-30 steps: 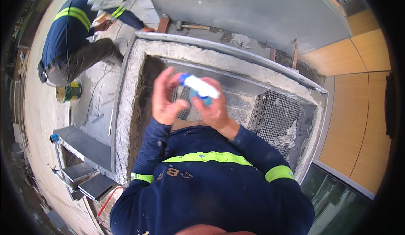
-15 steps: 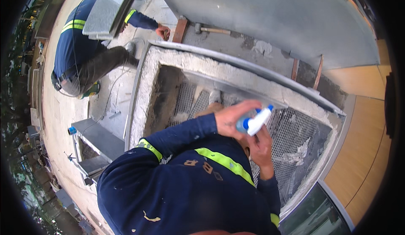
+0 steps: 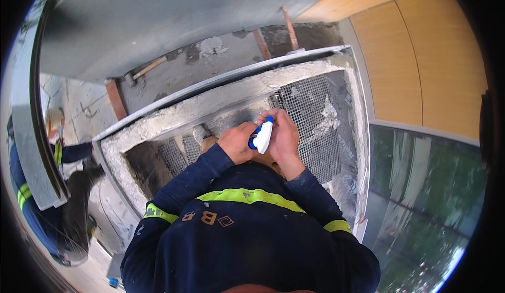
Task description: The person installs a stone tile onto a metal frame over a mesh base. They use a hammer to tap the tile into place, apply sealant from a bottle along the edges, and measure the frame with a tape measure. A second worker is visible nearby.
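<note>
A spray bottle with a white trigger head, a blue nozzle and a blue collar is in front of my chest, between my hands. My left hand is closed round it at the collar and hides most of the body. On the other side my right hand curls against the trigger head, its fingertips near the blue nozzle. Beneath both hands lies a rectangular pit with a rough pale rim, and black mesh covers parts of its floor.
A large grey slab leans beyond the pit, with reddish wooden pieces and a hammer near it. A co-worker bends at the left behind a stone panel. Wooden panels and glass border the right.
My view has swung to the right, so the co-worker sits farther left. My hands have drawn closer together round the spray bottle, and its head stands more upright.
</note>
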`<action>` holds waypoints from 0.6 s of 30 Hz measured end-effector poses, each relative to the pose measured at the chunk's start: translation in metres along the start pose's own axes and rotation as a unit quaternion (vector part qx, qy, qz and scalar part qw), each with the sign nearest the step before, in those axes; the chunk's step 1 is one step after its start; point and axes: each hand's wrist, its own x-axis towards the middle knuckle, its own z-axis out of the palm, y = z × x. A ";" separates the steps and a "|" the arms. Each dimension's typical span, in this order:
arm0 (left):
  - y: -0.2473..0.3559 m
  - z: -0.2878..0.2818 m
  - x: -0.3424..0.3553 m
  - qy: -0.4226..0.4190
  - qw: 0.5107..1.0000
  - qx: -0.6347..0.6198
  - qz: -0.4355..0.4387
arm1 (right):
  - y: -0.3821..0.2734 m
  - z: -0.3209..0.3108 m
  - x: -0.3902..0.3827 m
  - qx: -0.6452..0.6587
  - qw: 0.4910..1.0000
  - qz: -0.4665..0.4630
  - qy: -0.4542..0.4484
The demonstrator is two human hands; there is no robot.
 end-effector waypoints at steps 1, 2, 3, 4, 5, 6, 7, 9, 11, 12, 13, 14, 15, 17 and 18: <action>0.003 0.002 0.004 0.010 1.000 -0.006 0.015 | -0.003 0.001 -0.004 0.000 1.000 -0.005 0.015; 0.008 0.004 0.009 0.021 0.999 -0.012 0.029 | -0.007 -0.002 -0.004 -0.024 0.999 -0.027 0.008; 0.012 0.007 0.014 0.034 0.998 -0.019 0.040 | -0.011 -0.005 -0.003 -0.049 0.998 -0.046 0.000; 0.014 0.011 0.021 0.029 0.998 -0.020 0.047 | -0.017 -0.011 -0.001 -0.075 0.995 -0.064 -0.009; 0.015 0.017 0.029 0.002 0.999 -0.016 0.043 | -0.025 -0.020 0.001 -0.130 0.988 -0.077 -0.024; 0.014 0.021 0.035 -0.025 0.999 -0.008 0.036 | -0.030 -0.030 0.003 -0.182 0.979 -0.087 -0.039; 0.015 0.029 0.043 -0.051 0.998 -0.001 0.029 | -0.037 -0.040 0.006 -0.235 0.966 -0.097 -0.055; 0.023 0.047 0.062 -0.037 0.997 0.000 0.061 | -0.054 -0.061 0.011 -0.232 0.965 -0.112 -0.053; 0.039 0.065 0.085 -0.018 0.996 -0.006 0.092 | -0.074 -0.088 0.020 -0.210 0.967 -0.127 -0.070; 0.043 0.077 0.096 -0.029 0.995 0.005 0.095 | -0.083 -0.104 0.027 -0.196 0.972 -0.116 -0.065; 0.046 0.089 0.108 -0.039 0.994 0.015 0.098 | -0.093 -0.122 0.034 -0.183 0.976 -0.105 -0.062; 0.051 0.102 0.121 -0.047 0.993 0.026 0.100 | -0.105 -0.139 0.042 -0.171 0.979 -0.093 -0.059; 0.055 0.119 0.134 -0.056 0.993 0.044 0.092 | -0.116 -0.159 0.050 -0.172 0.979 -0.087 -0.059; 0.066 0.151 0.163 -0.077 0.991 0.087 0.058 | -0.136 -0.198 0.066 -0.167 0.982 -0.063 -0.064; 0.068 0.168 0.178 -0.099 0.986 0.105 0.077 | -0.147 -0.218 0.073 -0.174 0.981 -0.056 -0.065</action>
